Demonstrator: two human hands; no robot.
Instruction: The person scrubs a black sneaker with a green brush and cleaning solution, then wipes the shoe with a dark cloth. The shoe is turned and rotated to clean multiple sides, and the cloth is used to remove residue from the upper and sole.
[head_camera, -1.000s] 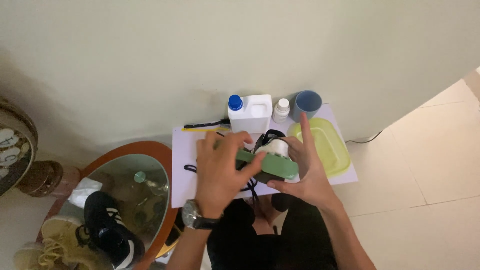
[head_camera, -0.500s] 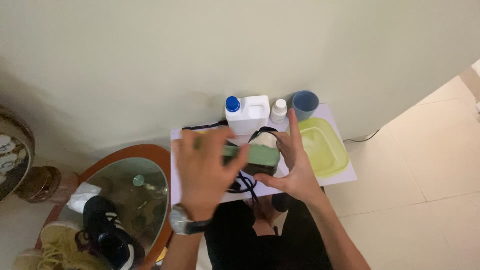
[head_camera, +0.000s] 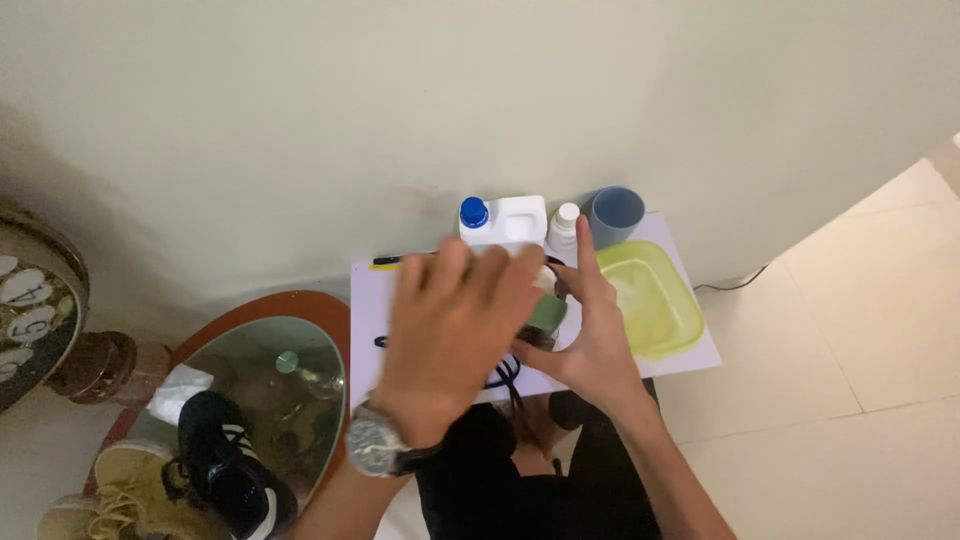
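Observation:
Both my hands are on a green shoe held above a white sheet on the floor. My left hand, motion-blurred and wearing a wristwatch, lies over the shoe's top and hides most of it. My right hand cups the shoe from the right and below, index finger pointing up. Black laces hang beneath the shoe.
A white jug with a blue cap, a small white bottle, a blue cup and a yellow-green tub stand by the wall. An oval glass table at left has a black shoe and a tan shoe beside it.
My left hand has slid left and forward across the shoe's top, covering more of it. The right hand keeps its hold, and the view has shifted slightly.

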